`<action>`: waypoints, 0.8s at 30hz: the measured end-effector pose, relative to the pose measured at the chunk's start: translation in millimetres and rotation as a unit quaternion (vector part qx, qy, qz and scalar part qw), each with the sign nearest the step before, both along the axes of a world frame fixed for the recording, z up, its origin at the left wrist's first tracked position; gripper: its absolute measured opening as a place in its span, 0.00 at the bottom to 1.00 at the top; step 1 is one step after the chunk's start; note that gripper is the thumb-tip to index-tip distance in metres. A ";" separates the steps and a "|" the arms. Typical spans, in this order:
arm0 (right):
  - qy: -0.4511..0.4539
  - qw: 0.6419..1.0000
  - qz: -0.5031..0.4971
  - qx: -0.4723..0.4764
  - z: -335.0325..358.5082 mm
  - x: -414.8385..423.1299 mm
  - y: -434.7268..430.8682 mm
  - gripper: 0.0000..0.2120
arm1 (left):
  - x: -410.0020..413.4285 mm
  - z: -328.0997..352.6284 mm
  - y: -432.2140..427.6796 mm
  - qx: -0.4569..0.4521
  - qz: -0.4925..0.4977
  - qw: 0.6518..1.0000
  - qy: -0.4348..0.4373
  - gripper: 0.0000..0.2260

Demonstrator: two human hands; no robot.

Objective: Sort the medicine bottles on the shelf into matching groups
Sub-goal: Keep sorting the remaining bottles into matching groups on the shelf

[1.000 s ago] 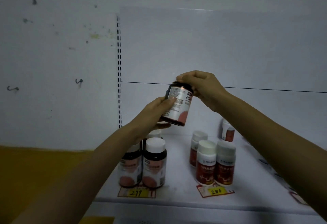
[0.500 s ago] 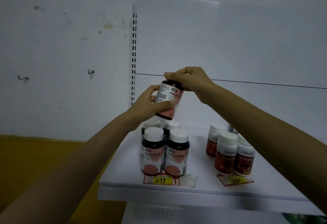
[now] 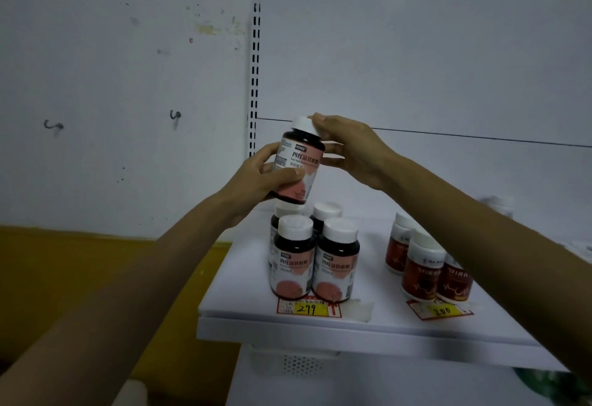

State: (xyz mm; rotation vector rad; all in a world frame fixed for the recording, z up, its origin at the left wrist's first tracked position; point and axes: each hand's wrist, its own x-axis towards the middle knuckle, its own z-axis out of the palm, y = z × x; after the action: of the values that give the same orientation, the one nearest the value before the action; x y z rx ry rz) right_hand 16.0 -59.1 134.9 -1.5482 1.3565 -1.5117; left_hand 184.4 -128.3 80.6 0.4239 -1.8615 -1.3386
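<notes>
The left hand (image 3: 266, 178) wraps a dark brown, pink-labelled, white-capped plastic bottle (image 3: 299, 165), the right hand (image 3: 352, 152) curling at its cap, just above four matching bottles (image 3: 315, 258) on the white shelf board (image 3: 368, 322). Red-labelled white bottles (image 3: 419, 274) stand further right, before a scuffed white wall (image 3: 128, 69).

On the shelf (image 3: 256, 319), four bottles (image 3: 315, 264) stand left of three others (image 3: 421, 275).

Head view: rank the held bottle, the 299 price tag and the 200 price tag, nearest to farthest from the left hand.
1. Held bottle: in the left hand's grip.
2. 299 price tag: shelf front, below the hand.
3. 200 price tag: shelf front, farther right.
</notes>
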 end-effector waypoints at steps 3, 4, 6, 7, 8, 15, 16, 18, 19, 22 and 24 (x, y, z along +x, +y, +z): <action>-0.021 0.999 0.030 0.003 -4.7 2.3 -0.1 0.16 | 10.8 -3.1 -0.3 -0.026 0.016 1.000 -0.006 0.21; -0.017 0.999 0.039 0.008 -6.5 3.9 -1.0 0.16 | 16.2 -5.5 1.0 -0.034 0.021 0.999 -0.006 0.20; 0.014 0.998 0.052 0.014 -11.9 8.8 -4.2 0.16 | 29.1 -12.9 3.9 -0.048 0.036 0.998 -0.003 0.18; 0.033 0.998 0.058 0.014 -14.3 13.1 -5.9 0.15 | 36.7 -17.8 5.2 -0.053 0.046 0.998 0.000 0.18; 0.051 0.997 0.064 0.012 -15.9 18.6 -7.8 0.14 | 44.6 -22.8 6.7 -0.058 0.056 0.997 0.004 0.19; 0.195 0.977 0.080 0.020 -28.2 55.5 -17.9 0.10 | 75.5 -68.5 12.0 -0.013 0.117 0.993 0.019 0.22; 0.209 0.974 0.081 0.028 -32.4 56.7 -18.9 0.11 | 76.9 -75.1 13.2 -0.006 0.119 0.993 0.015 0.22; 0.231 0.968 0.086 0.040 -40.1 57.7 -20.2 0.12 | 78.9 -85.4 16.4 0.007 0.119 0.993 0.009 0.21; 0.238 0.966 0.089 0.044 -42.8 57.9 -21.0 0.11 | 79.3 -89.2 17.7 0.013 0.119 0.993 0.007 0.21; 0.244 0.964 0.096 0.048 -46.5 56.9 -25.0 0.10 | 78.5 -95.7 18.3 0.017 0.118 0.993 0.006 0.22; 0.245 0.963 0.101 0.048 -46.4 55.4 -26.7 0.10 | 77.4 -96.6 15.0 0.011 0.120 0.993 0.007 0.23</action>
State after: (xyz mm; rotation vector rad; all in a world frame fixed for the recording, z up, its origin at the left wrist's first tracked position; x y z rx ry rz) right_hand 71.4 -85.8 88.6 -2.0127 1.4485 -0.9566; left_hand 261.8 -113.3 -16.0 0.6268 -1.7243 -1.1961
